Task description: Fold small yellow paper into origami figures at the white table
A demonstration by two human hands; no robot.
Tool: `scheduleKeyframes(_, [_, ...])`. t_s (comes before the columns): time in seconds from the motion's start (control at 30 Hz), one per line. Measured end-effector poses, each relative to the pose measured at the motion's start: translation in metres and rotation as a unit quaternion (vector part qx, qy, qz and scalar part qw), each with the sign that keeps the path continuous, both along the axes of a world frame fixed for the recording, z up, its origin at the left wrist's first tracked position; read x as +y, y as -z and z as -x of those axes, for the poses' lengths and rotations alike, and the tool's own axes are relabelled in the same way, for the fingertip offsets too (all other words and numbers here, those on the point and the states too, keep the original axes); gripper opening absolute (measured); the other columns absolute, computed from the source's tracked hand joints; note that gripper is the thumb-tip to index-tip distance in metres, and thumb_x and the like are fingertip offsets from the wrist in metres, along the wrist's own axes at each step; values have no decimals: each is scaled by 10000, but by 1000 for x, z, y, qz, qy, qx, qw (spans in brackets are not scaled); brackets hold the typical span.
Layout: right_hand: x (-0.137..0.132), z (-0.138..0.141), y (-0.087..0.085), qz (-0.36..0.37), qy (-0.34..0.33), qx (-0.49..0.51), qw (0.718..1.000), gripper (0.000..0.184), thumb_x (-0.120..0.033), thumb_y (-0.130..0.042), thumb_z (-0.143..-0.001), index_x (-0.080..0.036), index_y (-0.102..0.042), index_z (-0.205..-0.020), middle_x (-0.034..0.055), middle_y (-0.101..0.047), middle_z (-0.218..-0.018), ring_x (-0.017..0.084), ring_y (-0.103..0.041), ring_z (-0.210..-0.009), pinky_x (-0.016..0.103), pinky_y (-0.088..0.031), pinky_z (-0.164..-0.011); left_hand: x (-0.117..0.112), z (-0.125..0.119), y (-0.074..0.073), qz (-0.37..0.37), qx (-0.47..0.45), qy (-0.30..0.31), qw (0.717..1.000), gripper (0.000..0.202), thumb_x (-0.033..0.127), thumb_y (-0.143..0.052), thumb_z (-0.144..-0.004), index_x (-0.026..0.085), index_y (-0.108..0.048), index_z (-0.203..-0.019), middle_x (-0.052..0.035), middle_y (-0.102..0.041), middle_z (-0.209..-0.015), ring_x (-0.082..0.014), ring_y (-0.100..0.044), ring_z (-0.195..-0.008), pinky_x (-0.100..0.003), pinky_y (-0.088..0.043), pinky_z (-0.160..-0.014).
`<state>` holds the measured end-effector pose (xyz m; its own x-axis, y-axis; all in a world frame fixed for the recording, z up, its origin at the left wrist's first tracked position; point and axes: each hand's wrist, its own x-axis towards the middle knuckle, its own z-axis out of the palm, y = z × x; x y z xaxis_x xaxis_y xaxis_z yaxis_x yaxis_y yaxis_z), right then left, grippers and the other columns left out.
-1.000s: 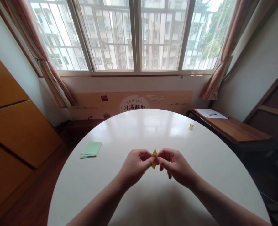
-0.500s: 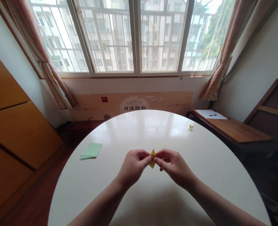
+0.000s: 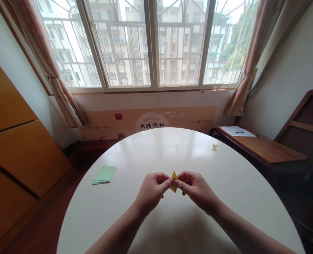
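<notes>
A small folded piece of yellow paper (image 3: 174, 175) is held above the middle of the round white table (image 3: 225, 190). My left hand (image 3: 151, 192) pinches its left side and my right hand (image 3: 197, 190) pinches its right side, fingers of both curled closed. Only the paper's top point and lower tip show between the fingertips.
A stack of light green paper sheets (image 3: 104, 174) lies near the table's left edge. A tiny yellow folded figure (image 3: 214, 146) stands at the far right of the table. A wooden side table with a sheet of paper and pen (image 3: 237, 131) is at the right, a wooden cabinet (image 3: 16, 148) at the left.
The hands and the yellow paper keep the same grip. The view has tilted up slightly, so everything sits a little lower in the picture.
</notes>
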<state>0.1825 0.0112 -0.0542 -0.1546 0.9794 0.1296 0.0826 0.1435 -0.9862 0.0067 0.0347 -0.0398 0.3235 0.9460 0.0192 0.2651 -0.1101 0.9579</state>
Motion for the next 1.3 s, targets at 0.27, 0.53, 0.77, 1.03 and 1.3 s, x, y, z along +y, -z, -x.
scheduleKeyframes(0.27, [2, 1, -3, 47, 7, 23, 999, 265, -413, -746, -761, -152, -713, -787, 12, -645, -627, 112, -513, -503, 216, -376, -439, 4, -1, 3, 7, -20, 14, 1000, 377, 476, -677, -765, 102, -723, -783, -57, -664, -667, -132, -530, -556, -212, -421, -440])
scheduleKeyframes(0.53, [3, -5, -8, 118, 46, 135, 983, 231, -370, -700, -757, -152, -632, -789, -2, -577, -656, 95, -456, -528, 161, -208, -378, 14, -1, -5, 5, -108, -128, 986, 392, 457, -485, -853, 104, -652, -882, -82, -612, -835, -138, -525, -679, -199, -448, -474])
scheduleKeyframes(0.77, [1, -11, -12, 129, 51, 216, 966, 265, -366, -742, -738, -164, -581, -796, 3, -564, -760, 90, -449, -604, 151, -245, -410, 26, -8, -26, 41, -78, -35, 996, 293, 375, -609, -786, 91, -682, -799, -100, -649, -802, -144, -569, -648, -208, -466, -466])
scheduleKeyframes(1.03, [-6, -12, -21, 148, -15, 246, 958, 236, -345, -753, -748, -154, -647, -835, 14, -593, -761, 102, -496, -611, 149, -317, -379, 9, -8, -10, -27, -76, 35, 996, 267, 328, -708, -724, 107, -721, -872, -83, -687, -751, -191, -630, -685, -240, -511, -463])
scheduleKeyframes(1.3, [-15, -12, -31, 134, -63, 191, 970, 175, -298, -702, -778, -162, -593, -758, 1, -627, -666, 104, -574, -495, 135, -350, -316, -10, 6, -34, -332, 19, 78, 940, 118, 178, -681, -852, 198, -757, -940, -62, -734, -907, -141, -670, -748, -212, -537, -578])
